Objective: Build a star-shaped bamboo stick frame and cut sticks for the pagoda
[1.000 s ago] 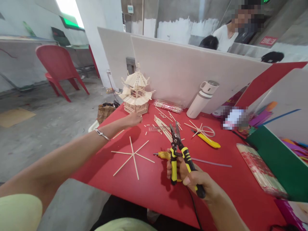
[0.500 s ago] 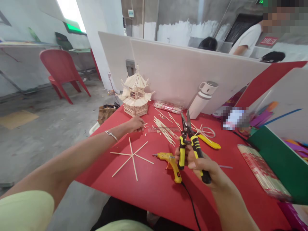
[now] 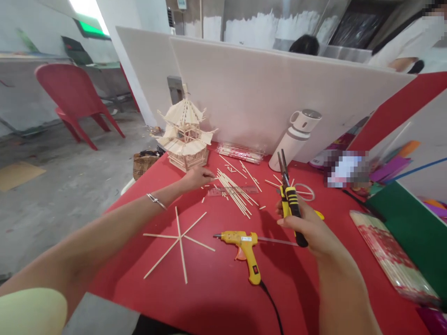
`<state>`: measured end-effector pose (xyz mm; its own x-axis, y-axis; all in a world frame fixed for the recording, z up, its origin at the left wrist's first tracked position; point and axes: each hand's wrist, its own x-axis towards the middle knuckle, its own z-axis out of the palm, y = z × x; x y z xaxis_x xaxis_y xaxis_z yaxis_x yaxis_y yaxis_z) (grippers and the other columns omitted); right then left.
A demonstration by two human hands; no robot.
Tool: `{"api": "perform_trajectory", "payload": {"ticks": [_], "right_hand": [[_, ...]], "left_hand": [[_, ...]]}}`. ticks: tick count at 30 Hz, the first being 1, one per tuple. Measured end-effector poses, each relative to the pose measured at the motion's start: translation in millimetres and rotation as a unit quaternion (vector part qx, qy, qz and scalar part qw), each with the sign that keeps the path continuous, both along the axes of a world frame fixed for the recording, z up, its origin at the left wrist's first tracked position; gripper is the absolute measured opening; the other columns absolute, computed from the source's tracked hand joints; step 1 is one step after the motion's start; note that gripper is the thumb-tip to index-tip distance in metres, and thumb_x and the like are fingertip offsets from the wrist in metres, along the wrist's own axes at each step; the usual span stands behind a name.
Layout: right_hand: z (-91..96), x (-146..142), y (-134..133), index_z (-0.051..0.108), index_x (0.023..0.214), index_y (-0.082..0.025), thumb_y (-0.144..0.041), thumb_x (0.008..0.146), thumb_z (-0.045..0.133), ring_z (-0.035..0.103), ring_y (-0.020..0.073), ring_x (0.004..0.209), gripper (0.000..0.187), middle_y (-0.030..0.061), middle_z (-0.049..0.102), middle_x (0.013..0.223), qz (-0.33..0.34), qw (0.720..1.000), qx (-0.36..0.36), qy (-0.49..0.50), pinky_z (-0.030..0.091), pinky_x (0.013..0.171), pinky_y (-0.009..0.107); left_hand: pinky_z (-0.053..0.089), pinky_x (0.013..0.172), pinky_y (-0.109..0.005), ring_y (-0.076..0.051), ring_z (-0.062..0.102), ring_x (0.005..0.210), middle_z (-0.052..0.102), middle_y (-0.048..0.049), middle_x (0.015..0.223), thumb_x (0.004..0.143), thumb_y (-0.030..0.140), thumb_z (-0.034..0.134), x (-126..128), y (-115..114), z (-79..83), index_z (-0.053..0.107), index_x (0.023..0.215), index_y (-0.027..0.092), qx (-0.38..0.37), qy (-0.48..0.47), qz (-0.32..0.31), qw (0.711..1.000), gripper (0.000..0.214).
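My right hand (image 3: 304, 216) is wrapped round yellow-and-black pliers (image 3: 290, 200), held above the table with the jaws pointing up and the handles close together. My left hand (image 3: 198, 178) reaches to the far side, its fingers pinched together beside a bundle of thin wooden sticks (image 3: 237, 195). What lies between those fingertips, if anything, is too small to make out. A clear ruler (image 3: 252, 190) crosses the bundle, with short cut pieces around it. Nearer to me lie a six-armed star of sticks (image 3: 179, 237) and a yellow glue gun (image 3: 240, 238).
A wooden stick pagoda (image 3: 186, 135) stands at the far left of the red table (image 3: 209, 302). Behind are a white bottle (image 3: 295, 139) and white boards (image 3: 251, 88). Packed sticks (image 3: 391, 256) lie at right. The glue gun's cord (image 3: 274, 302) runs to the front edge.
The pliers' handles have come together and the tool has turned more upright. My left hand stays near the sticks. The view has shifted a little, and a person behind the boards has moved.
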<state>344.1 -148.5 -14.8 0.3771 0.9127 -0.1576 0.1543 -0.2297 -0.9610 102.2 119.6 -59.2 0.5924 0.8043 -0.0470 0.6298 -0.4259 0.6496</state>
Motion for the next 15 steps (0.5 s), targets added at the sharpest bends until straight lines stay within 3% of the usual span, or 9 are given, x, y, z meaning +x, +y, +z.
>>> {"api": "perform_trajectory", "payload": {"ticks": [9,15], "right_hand": [[7.4,25,30,0.061,0.097,-0.024,-0.029,0.060,0.075,0.059,0.0229,0.091,0.040,0.0020,0.063,0.095,-0.009,1.000,-0.003,0.005,0.046,0.080,0.036],[-3.0,46,53,0.059,0.087,-0.022,-0.030,0.059,0.073,0.057,0.0198,0.082,0.032,0.0008,0.061,0.088,-0.026,1.000,0.008,0.003,0.044,0.072,0.032]], "left_hand": [[0.046,0.069,-0.022,-0.015,0.066,0.074,0.077,-0.0014,0.080,0.081,0.020,0.061,96,-3,-15.6,0.081,0.085,0.016,0.031,-0.001,-0.109,0.994,0.021],[0.050,0.074,-0.023,-0.018,0.068,0.084,0.079,-0.0030,0.089,0.084,0.023,0.062,125,1,-31.1,0.081,0.093,0.019,0.032,0.017,-0.133,0.990,0.022]]}}
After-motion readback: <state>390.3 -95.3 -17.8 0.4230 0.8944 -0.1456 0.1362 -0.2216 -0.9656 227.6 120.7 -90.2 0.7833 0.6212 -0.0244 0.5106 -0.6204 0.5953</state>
